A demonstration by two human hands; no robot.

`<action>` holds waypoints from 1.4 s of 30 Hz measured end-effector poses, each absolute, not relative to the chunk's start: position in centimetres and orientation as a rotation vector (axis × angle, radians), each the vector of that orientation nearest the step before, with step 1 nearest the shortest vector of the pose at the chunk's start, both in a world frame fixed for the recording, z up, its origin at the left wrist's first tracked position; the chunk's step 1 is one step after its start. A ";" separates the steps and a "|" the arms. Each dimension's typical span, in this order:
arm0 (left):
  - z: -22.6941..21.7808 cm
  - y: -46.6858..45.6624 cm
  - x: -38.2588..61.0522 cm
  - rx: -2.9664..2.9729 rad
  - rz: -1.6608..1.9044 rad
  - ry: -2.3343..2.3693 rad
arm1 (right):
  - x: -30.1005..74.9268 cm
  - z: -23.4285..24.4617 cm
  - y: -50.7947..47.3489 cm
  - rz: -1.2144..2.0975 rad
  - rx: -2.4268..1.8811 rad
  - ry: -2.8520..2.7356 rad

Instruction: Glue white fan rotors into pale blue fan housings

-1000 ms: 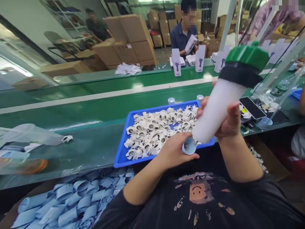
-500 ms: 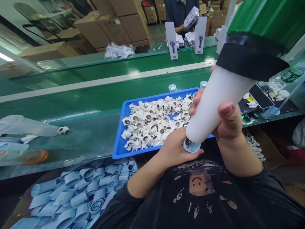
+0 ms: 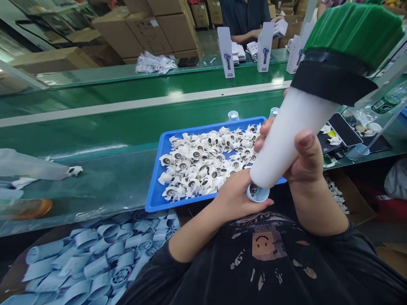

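Note:
My left hand (image 3: 235, 195) is closed around a light-blue cylindrical housing (image 3: 259, 195), whose open end faces up and shows a small metal part inside. In my right hand (image 3: 303, 159) is a thick white cylindrical tool (image 3: 286, 135) with a black band (image 3: 329, 78) and a ribbed green top (image 3: 354, 36). The tool is tilted, its lower end right over the housing's mouth; whether the two touch is hard to tell. Just beyond my hands, a blue tray (image 3: 154, 186) holds many white fan blades (image 3: 193, 165).
Many light-blue housings (image 3: 104, 254) lie piled at lower left. Two more cups (image 3: 233, 115) stand behind the tray. A dark scale and phone-like device (image 3: 345, 128) lie at right. Across the green bench (image 3: 127, 101), a co-worker (image 3: 244, 21) handles white boxes (image 3: 226, 53).
The view has shifted slightly. My hands keep the tool and housing in nearly the same pose, with a bit more of the housing's mouth showing. The co-worker's box moved right.

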State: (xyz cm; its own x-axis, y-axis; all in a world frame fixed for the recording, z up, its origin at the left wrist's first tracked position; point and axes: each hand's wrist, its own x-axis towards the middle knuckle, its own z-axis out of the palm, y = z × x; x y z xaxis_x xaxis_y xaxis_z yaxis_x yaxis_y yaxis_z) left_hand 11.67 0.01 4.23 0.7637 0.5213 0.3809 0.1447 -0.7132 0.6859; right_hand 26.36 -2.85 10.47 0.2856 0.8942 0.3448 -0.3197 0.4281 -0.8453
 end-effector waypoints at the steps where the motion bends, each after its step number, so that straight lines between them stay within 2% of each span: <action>1: 4.3 0.1 11.6 2.302 0.695 0.510 | 26.4 10.4 -2.8 0.915 -0.753 -0.939; 5: 3.7 1.9 10.0 2.354 0.492 0.629 | 27.9 9.9 -2.7 0.786 -0.830 -0.907; 8: 1.7 4.7 7.2 2.334 0.617 0.963 | 30.2 8.9 -3.5 0.615 -0.940 -0.873; 11: -0.5 7.0 4.5 2.139 0.785 1.314 | 31.9 7.4 -5.6 0.244 -1.109 -0.938; 13: -1.4 7.6 3.5 2.005 0.832 1.365 | 32.2 6.3 -7.2 -0.098 -1.279 -1.125; 15: -1.6 7.6 3.3 1.984 0.847 1.305 | 31.9 5.3 -8.2 -0.253 -1.477 -1.452; 19: -1.2 7.3 3.8 2.088 0.808 1.213 | 31.7 4.1 -6.5 0.153 -1.962 -2.200; 21: -1.1 7.3 3.8 2.083 0.775 1.198 | 32.1 3.8 -4.8 0.297 -2.119 -2.331; 25: -1.1 7.2 3.6 2.079 0.750 1.169 | 33.0 3.5 -3.0 0.409 -2.158 -2.385; 30: -1.1 6.9 3.5 2.064 0.793 1.103 | 32.8 2.8 -2.9 0.528 -2.099 -2.348; 36: -1.5 6.6 3.9 2.100 1.055 0.847 | 32.3 2.8 -3.4 0.670 -1.935 -2.118; 39: -1.1 5.7 4.1 2.198 1.187 0.688 | 31.2 3.1 -4.1 0.806 -1.725 -1.894; 42: -0.3 4.1 4.3 2.264 1.106 0.619 | 29.2 2.6 -4.8 1.011 -1.438 -1.622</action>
State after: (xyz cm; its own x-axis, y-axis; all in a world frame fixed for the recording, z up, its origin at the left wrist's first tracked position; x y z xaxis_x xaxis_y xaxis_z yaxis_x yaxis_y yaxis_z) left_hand 4.31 4.07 -0.32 0.5574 0.6078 0.5656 0.1644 -0.7485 0.6424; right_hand 29.17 -4.80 2.62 -0.1060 0.9941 0.0217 0.4179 0.0644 -0.9062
